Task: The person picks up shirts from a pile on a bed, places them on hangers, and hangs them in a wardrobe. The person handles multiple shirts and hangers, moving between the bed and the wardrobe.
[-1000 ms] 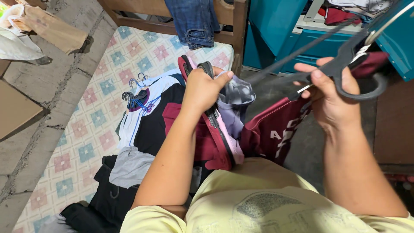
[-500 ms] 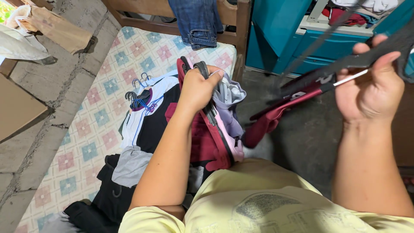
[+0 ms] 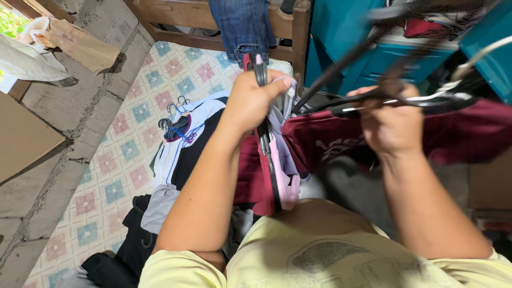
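Left hand [image 3: 250, 101]: the grip is fully closed around a bunch of hangers [image 3: 260, 72] carrying folded garments, maroon [image 3: 250, 176], pink [image 3: 285, 184] and grey-lilac in colour. The bunch is held upright at centre scene, above the near edge of the bed [image 3: 122, 160], with the garments hanging down toward the person's lap.

Right hand [image 3: 389, 125]: the grip is closed on a dark hanger [image 3: 384, 101] held roughly level, right of centre. A maroon shirt [image 3: 469, 133] with pale lettering hangs from it and spreads to the right. This hanger is motion-blurred; exact finger placement cannot be told. Its left end lies just beside the left-hand bunch.

Bed: covered with a sheet of pink and blue squares. On it, left of the left forearm, lies a pile of clothes [image 3: 181, 144] in white, black and grey, with a cluster of loose hangers [image 3: 173, 120] on top.

Far side: blue jeans [image 3: 240, 26] hang over the wooden bed frame [image 3: 282, 21]. Teal drawers [image 3: 341, 32] stand at far right. A brown paper bag [image 3: 80, 45] lies on the concrete floor at far left.
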